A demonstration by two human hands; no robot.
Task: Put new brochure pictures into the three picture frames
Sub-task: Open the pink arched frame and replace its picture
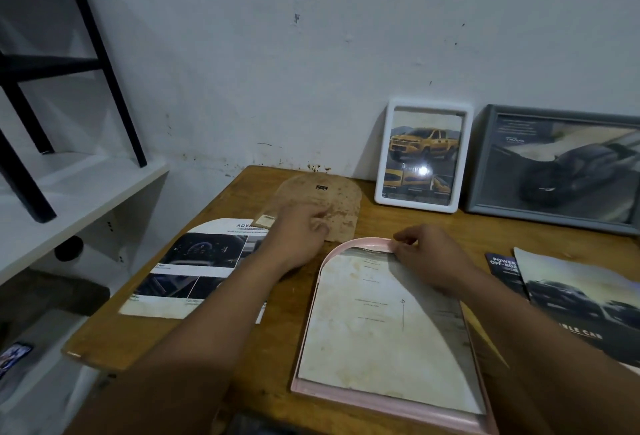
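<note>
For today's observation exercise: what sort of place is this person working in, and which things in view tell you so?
Probably a plain back room or home workspace, not a shop floor. A worn wooden table stands against a stained white wall, a white shelf beside it, with two framed car pictures, white frame and grey frame, leaning on the wall.

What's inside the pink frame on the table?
A stained white sheet lies inside the pink frame, blank side up. The right hand pinches its top edge. Anything under the sheet is hidden.
</note>
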